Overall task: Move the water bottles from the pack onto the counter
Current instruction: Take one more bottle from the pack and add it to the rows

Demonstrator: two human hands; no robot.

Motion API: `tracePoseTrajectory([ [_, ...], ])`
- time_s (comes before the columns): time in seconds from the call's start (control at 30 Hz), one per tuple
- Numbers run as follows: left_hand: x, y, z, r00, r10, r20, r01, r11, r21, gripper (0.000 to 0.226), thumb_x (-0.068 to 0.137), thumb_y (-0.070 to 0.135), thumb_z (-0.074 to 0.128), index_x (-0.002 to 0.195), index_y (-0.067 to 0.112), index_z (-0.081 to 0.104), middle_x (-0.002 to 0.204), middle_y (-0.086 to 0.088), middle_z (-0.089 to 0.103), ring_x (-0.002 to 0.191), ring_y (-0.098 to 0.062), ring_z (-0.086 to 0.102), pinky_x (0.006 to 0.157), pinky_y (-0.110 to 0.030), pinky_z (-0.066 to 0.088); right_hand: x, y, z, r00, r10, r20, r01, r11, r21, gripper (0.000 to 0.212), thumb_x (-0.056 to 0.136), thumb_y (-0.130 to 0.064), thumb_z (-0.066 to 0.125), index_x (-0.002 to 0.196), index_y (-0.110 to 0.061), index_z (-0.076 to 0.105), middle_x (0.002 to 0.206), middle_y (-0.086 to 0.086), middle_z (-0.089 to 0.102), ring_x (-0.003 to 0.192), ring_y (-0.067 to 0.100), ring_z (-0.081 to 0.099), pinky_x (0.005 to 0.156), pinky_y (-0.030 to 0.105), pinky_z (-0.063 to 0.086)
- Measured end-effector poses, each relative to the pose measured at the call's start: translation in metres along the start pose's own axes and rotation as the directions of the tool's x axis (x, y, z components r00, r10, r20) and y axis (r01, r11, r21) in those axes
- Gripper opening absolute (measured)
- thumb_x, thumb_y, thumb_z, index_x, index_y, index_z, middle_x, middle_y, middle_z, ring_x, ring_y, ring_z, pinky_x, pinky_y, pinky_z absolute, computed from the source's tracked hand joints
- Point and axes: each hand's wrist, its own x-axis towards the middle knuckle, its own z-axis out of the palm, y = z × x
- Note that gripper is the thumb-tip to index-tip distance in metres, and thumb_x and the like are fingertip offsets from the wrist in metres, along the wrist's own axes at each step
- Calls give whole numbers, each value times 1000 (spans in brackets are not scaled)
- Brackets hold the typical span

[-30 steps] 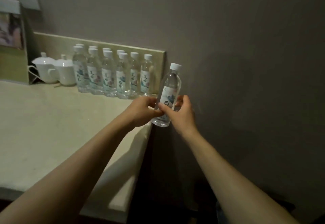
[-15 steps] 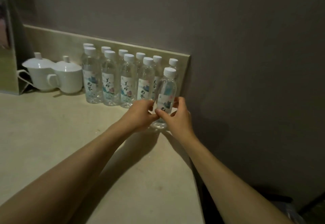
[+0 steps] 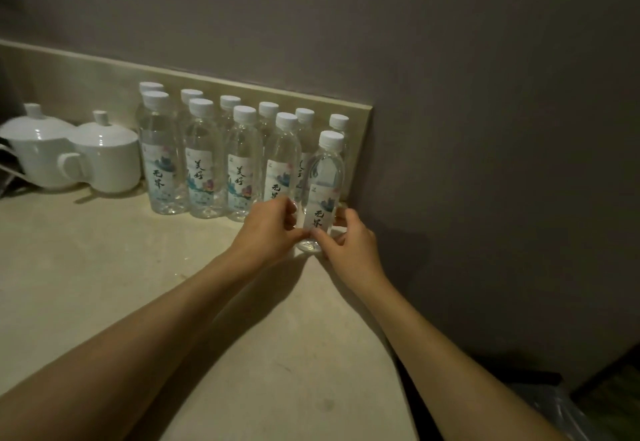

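Head view, downward, near counter point(image 3: 104, 284)

Both bare forearms reach forward from the bottom edge of the view and converge toward about one o'clock of centre. The left forearm enters from seven o'clock and runs up and to the right; the right forearm enters from five o'clock and runs up and to the left. The left hand point(image 3: 268, 229) is turned with its back toward the camera, fingers curled and thumb pointing right, pinching a water bottle point(image 3: 322, 194) low on its body. The right hand point(image 3: 349, 243) sits at three o'clock of the left, just beside it, fingers curled round the same bottle from the other side, thumb tip meeting the label's lower edge.
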Motion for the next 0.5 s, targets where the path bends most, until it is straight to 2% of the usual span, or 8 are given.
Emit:
tracePoseTrajectory([
  [0.07,1,0,2,1000,10,-20,-9,998,65,34,79,31,78,101,9,63,92,-6,68,85,-20,65,79,-34,55,3,1,2,1000,-8,-1,8,999,-42,29,86,-26,69,111,-22,56,103,4,70,78,13,69,68,27,58],
  [0.13,1,1,3,998,35,-52,-27,988,152,31,83,35,74,95,8,66,85,-6,67,79,-19,63,72,-31,52,9,0,5,1000,-16,-12,15,996,-90,32,87,-26,68,115,-14,56,105,9,69,86,22,68,77,36,57],
  [0.23,4,2,3,997,58,-58,-41,962,269,30,89,35,67,90,5,70,82,-10,69,76,-24,64,71,-34,52,18,-2,12,1000,6,-4,-7,993,-121,30,88,-29,67,110,-11,55,106,12,66,94,27,66,82,42,56],
  [0.33,10,3,5,998,37,-44,-22,955,294,25,92,28,63,94,4,71,89,-15,70,83,-28,65,80,-41,55,28,-3,16,1000,10,-11,-12,988,-154,34,89,-29,66,112,-7,54,110,15,65,98,30,65,84,44,55],
  [0.43,14,4,7,998,33,-52,-14,947,320,21,92,22,63,100,4,71,95,-18,70,88,-32,66,81,-41,55,35,-5,19,1000,6,-17,-9,985,-171,42,89,-27,66,120,-3,53,116,17,64,105,33,63,89,47,52],
  [0.5,17,3,9,998,40,-55,-19,944,329,20,92,18,62,102,4,71,98,-19,70,91,-34,65,81,-40,54,37,-5,21,1000,-3,-31,-3,982,-188,40,89,-26,65,117,-1,53,116,18,62,104,34,63,88,47,51],
])
